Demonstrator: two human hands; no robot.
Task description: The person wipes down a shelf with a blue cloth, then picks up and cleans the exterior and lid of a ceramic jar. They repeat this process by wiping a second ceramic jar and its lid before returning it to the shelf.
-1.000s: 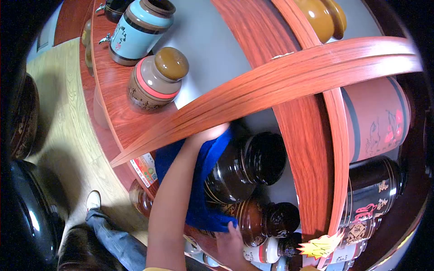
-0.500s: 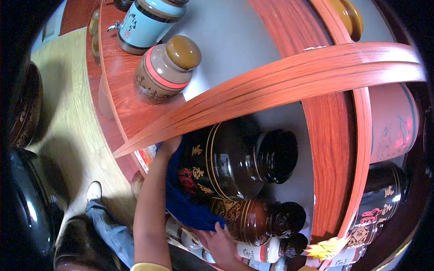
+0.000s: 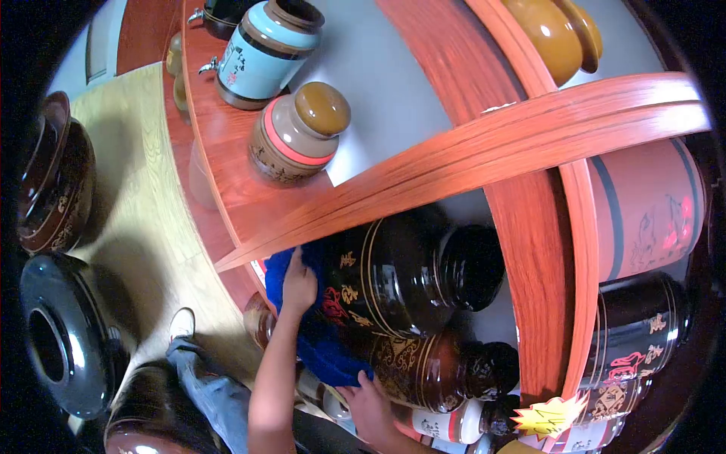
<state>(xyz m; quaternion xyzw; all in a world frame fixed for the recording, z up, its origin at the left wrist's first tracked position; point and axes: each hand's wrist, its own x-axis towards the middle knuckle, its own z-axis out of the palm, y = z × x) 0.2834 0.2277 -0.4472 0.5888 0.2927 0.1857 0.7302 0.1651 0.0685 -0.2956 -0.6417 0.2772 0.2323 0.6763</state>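
A blue cloth [image 3: 327,356] hangs against the lower side of a large glossy black jar [image 3: 401,272] with gold writing and a red mark. My left hand [image 3: 300,286] presses on the cloth's upper part in the picture, beside the shelf post, its fingers bunched in the fabric. At the cloth's other end, my right hand [image 3: 369,401] grips the edge between thumb and fingers, close to a brown jar [image 3: 423,367] with gold patterns. The view is turned sideways, so the jars' tops point right. Part of the black jar's base is hidden by the cloth.
Reddish wooden shelf boards [image 3: 529,280] and a curved post [image 3: 454,155] frame the jars. A grey-brown jar [image 3: 295,144] and a light-blue jar [image 3: 265,57] with a tap stand beyond the post. A yellow star tag [image 3: 550,416] hangs on the shelf. Big dark pots [image 3: 72,333] stand on the floor.
My left hand has come down along the cloth, away from the shelf post, and shows more fully. My right hand keeps its hold on the cloth's edge. The whole view has shifted slightly.
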